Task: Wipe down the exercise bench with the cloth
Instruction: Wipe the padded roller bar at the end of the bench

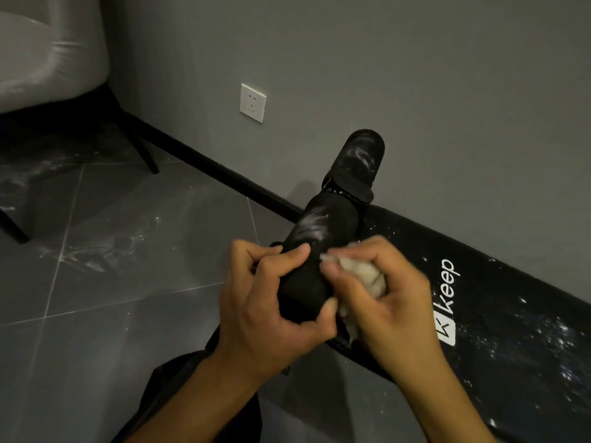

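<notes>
far left there's a pale grey upholstered chair (41,52) on thin black legs, standing on a dark grey tiled floor (105,314). the tiles have white dusty smears on them, thickest under the chair and around the grout lines. a black skirting board (208,164) runs diagonally along the bottom of a plain grey wall (415,75), with a white socket (253,102) on the wall a bit above it.

bottom middle, a dark trouser leg (192,394) pokes in under the forearms.

the left hand (268,308) grips the near roller (316,251), a black foam pad at the end of the exercise bench (511,330). its fingers curl round it and the thumb lies on top. that roller has a white streaky patch just past the thumb. the far roller (358,158) sticks up behind it against the wall, also streaked white.

just right of that, the right hand (383,298) has its fingers closed round a bunched-up beige cloth (367,276), pressing it against the side of the near roller. it's a bit blurry. the two hands hide most of the near roller and the bench end under it.

the bench's long black pad runs off to the bottom right, close along the wall, with a white keep logo (447,298) and white specks all over, densest on the right.
</notes>
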Available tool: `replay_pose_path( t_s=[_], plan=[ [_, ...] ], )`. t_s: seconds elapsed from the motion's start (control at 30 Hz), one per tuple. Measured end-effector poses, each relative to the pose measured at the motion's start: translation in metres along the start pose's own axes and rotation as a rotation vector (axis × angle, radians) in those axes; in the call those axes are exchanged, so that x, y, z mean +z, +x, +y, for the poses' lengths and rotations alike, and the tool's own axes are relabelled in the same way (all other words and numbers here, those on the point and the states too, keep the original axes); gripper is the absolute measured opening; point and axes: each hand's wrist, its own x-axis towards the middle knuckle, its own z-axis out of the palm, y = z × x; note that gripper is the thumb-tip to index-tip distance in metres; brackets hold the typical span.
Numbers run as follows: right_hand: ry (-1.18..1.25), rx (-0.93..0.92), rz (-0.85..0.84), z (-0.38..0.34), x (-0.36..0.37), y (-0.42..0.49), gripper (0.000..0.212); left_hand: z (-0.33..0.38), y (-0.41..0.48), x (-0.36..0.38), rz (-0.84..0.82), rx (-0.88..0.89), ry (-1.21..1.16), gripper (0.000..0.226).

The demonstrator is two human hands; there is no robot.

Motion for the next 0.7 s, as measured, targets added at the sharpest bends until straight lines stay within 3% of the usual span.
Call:
replay_pose_path(
  t_s=[0.1,0.33,0.43,0.53,0.6,0.7],
  plan=[
    [-0.028,0.047,0.095,0.001,0.002,0.016,0.007,0.001,0.0,0.001,0.004,0.002,-0.025,0.065],
    [0.04,-0.054,-0.188,-0.012,-0.006,0.001,0.012,-0.001,-0.006,0.004,0.062,-0.009,-0.094,0.064],
    [-0.2,-0.098,-0.114,-0.014,-0.004,0.034,0.013,-0.001,-0.005,0.005,0.052,-0.008,-0.121,0.068],
    [-0.294,-0.027,-0.043,-0.014,0.005,0.055,0.012,-0.001,-0.007,0.005,0.041,0.0,-0.119,0.068],
    [-0.373,-0.087,-0.061,-0.017,0.005,0.047,0.013,-0.002,-0.008,0.004,0.037,0.026,-0.118,0.068],
    [-0.259,-0.144,-0.173,-0.022,-0.007,0.018,0.013,-0.007,-0.008,0.003,0.035,0.134,-0.045,0.068]
  ],
)
